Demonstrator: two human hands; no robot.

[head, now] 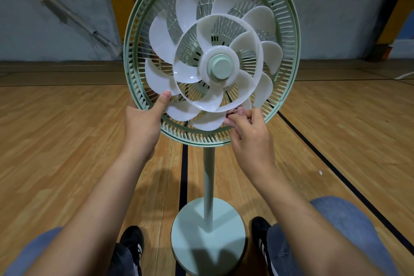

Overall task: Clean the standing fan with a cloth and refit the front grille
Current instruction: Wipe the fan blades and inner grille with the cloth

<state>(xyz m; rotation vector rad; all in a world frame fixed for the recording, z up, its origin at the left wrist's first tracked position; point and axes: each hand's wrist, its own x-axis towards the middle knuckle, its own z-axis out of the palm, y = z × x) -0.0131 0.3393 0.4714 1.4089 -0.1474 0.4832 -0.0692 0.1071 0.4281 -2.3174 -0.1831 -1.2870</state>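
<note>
At the fan's lower rim, the left hand is pressing its thumb on a thin, flexible blade while the right hand is pinching a small pink cloth against the neighbouring blade edge.

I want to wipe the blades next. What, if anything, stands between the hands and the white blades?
Nothing visible does. The front grille is off, so the white blades are bare. The left hand has its thumb against one lower blade, and the right hand pinches something small and pinkish at another blade's edge.
</note>
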